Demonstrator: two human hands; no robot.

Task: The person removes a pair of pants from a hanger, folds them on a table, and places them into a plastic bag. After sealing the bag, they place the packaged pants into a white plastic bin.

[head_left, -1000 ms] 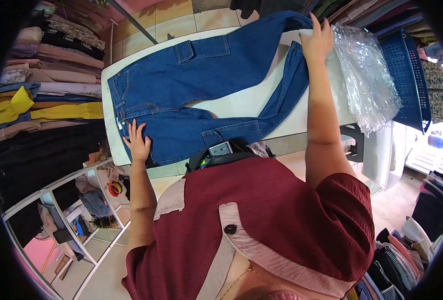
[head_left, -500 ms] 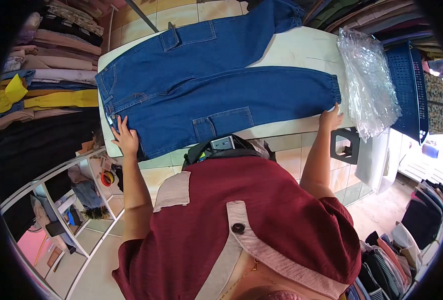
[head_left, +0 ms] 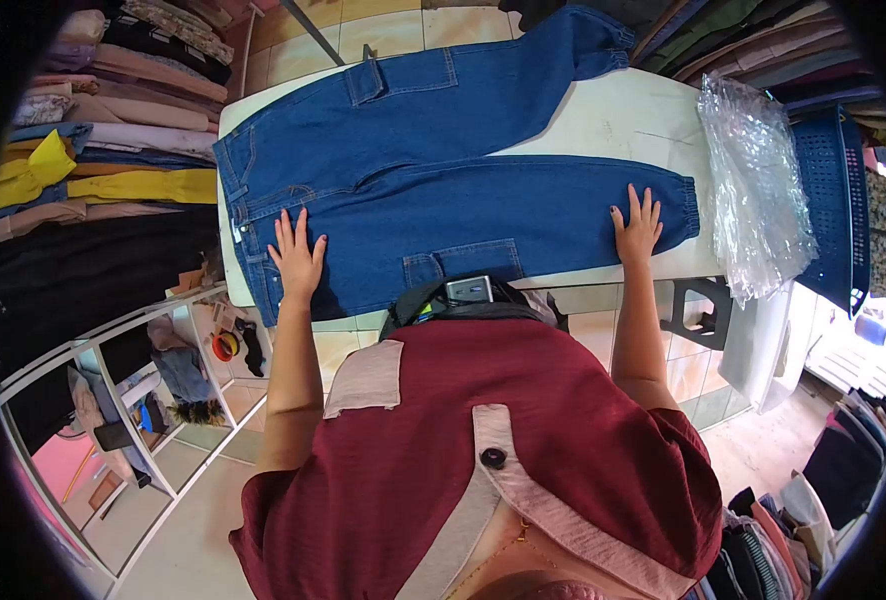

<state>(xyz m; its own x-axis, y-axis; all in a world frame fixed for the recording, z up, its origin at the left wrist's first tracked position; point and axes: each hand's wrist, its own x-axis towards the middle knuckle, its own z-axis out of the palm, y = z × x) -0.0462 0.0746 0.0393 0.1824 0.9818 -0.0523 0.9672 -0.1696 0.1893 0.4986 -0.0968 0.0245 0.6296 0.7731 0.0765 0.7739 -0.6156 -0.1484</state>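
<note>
A pair of blue denim cargo jeans [head_left: 413,190] lies spread over a white table [head_left: 653,120], waistband to the left and elastic cuffs to the right. Flat on the near leg, just below the fly, rests my left hand [head_left: 298,262] with its fingers apart. My right hand [head_left: 639,228] lies on the same leg close to its cuff, fingers spread. Between my hands a flap pocket [head_left: 463,262] shows on the near leg. The far leg bends away at its cuff end.
Clear plastic bags [head_left: 758,190] lie at the table's right end beside a blue basket [head_left: 831,200]. Folded clothes [head_left: 133,130] are stacked at left. A white metal rack [head_left: 168,400] stands lower left, and more garments [head_left: 843,460] sit lower right.
My left hand has moved from the waistband onto the near leg. My right hand has shifted left from the cuff edge and now lies flat. The view has shifted slightly.
</note>
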